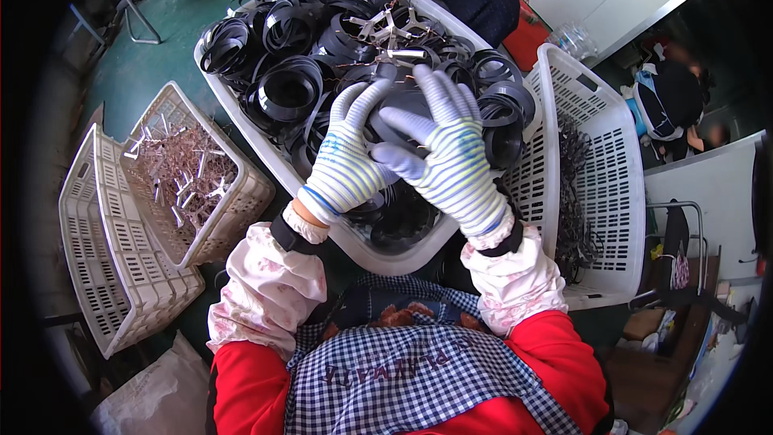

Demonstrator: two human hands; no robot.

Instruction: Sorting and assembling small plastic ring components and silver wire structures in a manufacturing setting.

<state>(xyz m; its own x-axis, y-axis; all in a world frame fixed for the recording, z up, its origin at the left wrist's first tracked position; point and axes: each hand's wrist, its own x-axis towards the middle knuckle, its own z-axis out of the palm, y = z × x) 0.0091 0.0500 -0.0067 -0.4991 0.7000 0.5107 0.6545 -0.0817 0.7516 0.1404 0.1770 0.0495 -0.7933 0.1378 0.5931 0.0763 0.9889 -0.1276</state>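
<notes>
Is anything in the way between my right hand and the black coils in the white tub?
Nothing visible: your right hand is over the black coils in the white tub. The silver metal pieces lie farther forward, atop the coils. What's directly beneath the hand is hidden.

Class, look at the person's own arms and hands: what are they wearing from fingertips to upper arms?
Both the left hand and right hand wear pale knit gloves with blue and yellowish-green stripes, with grey fingertips. Each wrist has a dark band. Above are gathered, pale sleeve covers with a faint pinkish pattern, then red sleeves.
</notes>
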